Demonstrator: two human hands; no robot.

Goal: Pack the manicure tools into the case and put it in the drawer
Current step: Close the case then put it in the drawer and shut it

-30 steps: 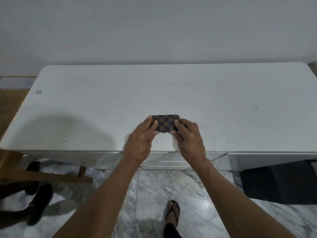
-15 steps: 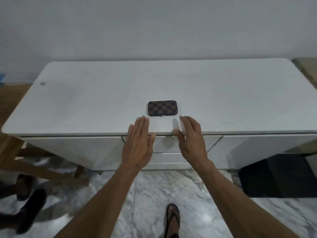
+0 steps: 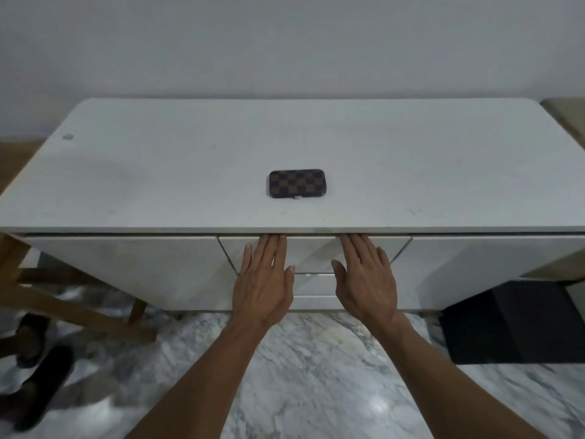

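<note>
Now the brown-and-black checkered rectangular case [image 3: 296, 183] lies closed and alone on the white cabinet top [image 3: 158, 172], near its front edge; both hands have let go of it. The left hand [image 3: 262, 280] and right hand [image 3: 364, 280], flat and empty, reach the top middle drawer [image 3: 313, 253], likely to open it. Fingertips vanish under the overhang; any handle is hidden.

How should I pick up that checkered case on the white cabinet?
Come down from above and pinch the checkered case across its two long edges. It lies flat and closed on the cabinet top, with bare space all round, so thumb on the near edge and fingers on the far edge should probably lift it easily.
</note>
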